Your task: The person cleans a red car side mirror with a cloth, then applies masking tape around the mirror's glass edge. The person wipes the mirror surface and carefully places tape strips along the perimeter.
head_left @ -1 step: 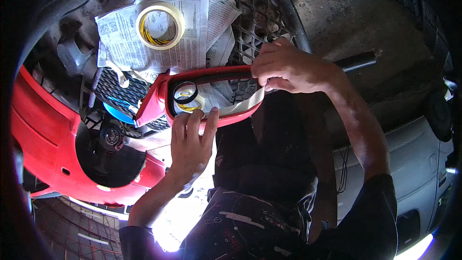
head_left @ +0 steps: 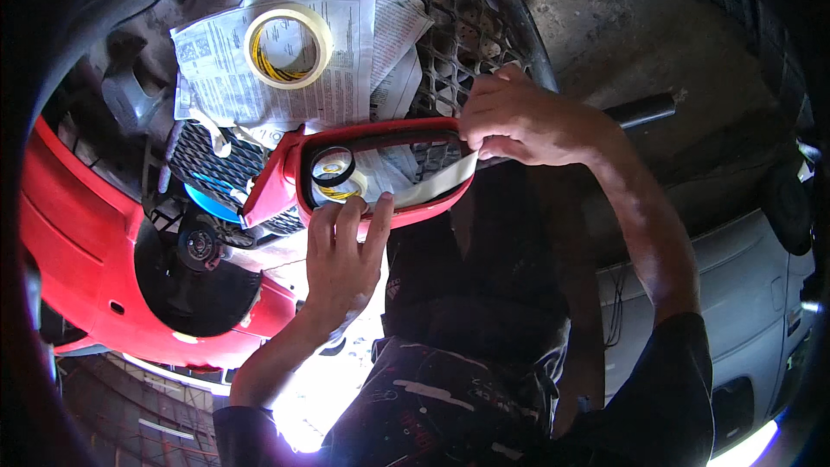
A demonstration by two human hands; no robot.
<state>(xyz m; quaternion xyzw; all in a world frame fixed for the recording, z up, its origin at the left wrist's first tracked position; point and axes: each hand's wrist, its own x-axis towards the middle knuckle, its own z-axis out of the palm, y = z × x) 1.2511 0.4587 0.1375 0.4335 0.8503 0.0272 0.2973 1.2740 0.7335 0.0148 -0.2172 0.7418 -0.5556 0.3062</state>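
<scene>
A red car side mirror (head_left: 281, 175) lies above the metal mesh, its glass (head_left: 380, 160) reflecting newspaper, mesh and a tape roll. A dark ring shape also shows in the glass. Along the lower right inner edge runs a strip of pale masking tape (head_left: 441, 183). My right hand (head_left: 540, 125) pinches the strip's far end at the mirror's right corner. My left hand (head_left: 341, 251) grips the lower rim, fingertips at the strip's other end. Beyond the mirror, a roll of masking tape (head_left: 322, 43) rests flat on newspaper sheets (head_left: 207, 60).
A mesh rack (head_left: 441, 35) with a dark tube rim spreads beneath the papers. On the left is a red car body panel (head_left: 82, 216) with a round black opening. A dark pipe end (head_left: 644, 111) juts out past my right wrist. A grey vehicle (head_left: 700, 294) stands at right.
My right hand has shifted slightly right, drawing the tape end with it. The strip looks straighter and lifted more off the rim near that corner. My left hand stays put.
</scene>
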